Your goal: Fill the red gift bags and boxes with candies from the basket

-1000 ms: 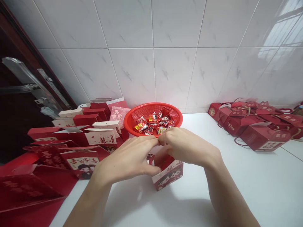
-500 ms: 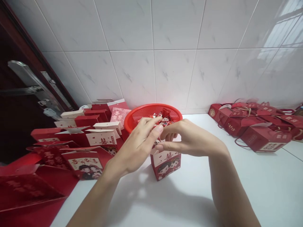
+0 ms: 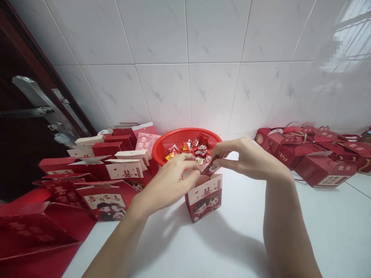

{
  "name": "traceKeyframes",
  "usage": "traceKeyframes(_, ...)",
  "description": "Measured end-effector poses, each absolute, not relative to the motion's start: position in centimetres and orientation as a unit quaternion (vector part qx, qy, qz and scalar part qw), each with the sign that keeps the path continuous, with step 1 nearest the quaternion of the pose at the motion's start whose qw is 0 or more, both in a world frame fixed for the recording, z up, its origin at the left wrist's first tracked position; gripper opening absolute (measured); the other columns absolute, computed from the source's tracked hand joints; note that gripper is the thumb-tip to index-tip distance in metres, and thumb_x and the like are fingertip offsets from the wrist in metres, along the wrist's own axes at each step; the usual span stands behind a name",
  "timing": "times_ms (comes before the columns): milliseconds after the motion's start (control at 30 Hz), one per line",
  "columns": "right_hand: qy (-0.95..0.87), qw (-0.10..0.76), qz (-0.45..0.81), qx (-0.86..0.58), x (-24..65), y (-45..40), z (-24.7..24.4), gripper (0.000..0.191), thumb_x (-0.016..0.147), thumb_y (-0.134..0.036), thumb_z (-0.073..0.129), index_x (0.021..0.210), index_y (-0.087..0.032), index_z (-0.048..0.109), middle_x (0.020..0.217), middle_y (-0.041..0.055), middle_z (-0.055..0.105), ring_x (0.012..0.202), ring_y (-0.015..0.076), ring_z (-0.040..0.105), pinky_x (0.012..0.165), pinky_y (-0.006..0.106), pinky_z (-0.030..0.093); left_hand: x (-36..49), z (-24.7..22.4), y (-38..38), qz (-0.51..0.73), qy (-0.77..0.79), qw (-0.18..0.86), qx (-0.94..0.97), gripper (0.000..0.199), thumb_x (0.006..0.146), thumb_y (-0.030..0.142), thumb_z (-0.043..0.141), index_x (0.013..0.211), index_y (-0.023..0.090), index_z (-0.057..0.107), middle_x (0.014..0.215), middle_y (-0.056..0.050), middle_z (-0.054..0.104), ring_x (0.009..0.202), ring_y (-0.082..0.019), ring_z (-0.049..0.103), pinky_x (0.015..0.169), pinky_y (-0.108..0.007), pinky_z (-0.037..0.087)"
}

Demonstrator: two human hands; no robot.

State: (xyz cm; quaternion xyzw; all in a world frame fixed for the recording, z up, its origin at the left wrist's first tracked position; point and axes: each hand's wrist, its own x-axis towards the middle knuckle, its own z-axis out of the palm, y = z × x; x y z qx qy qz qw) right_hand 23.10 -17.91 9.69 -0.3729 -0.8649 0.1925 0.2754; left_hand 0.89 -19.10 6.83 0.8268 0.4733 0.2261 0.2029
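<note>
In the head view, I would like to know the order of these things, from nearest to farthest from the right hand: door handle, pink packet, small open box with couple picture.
1. Small open box: just below the right hand's fingertips.
2. Pink packet: farther off, to the left, beside the red basket.
3. Door handle: farthest, at the far left.

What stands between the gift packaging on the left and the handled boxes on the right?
In the head view, a red basket of wrapped sweets and, nearer, a small printed box, with left hand and right hand at its top.
</note>
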Motion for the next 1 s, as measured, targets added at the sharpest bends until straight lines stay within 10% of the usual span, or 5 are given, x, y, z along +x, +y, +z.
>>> traceKeyframes(233,-0.885,0.212,0.168,-0.38,22.5,-17.9,9.4,0.015,0.085,-0.01,0.057,0.084,-0.018,0.07,0.08,0.0003,0.069,0.068,0.0128,0.058,0.062,0.024,0.039,0.6,6.6,-19.8,0.143,0.426,0.239,0.861,0.044,0.082,0.047,0.064,0.123,0.03,0.063,0.118,-0.004,0.066,0.111,-0.028,0.059,0.089,-0.036,0.047)
traceKeyframes(1000,-0.924,0.14,0.129,-0.331,21.0,-23.5,9.4,0.02,0.083,-0.004,0.058,0.082,-0.019,0.071,0.073,0.0008,0.068,0.064,0.0136,0.058,0.059,0.025,0.038,0.6,7.3,-23.0,0.069,0.422,0.222,0.876,0.021,0.084,0.043,0.063,0.092,0.024,0.059,0.097,-0.001,0.064,0.084,-0.021,0.06,0.068,-0.03,0.042)
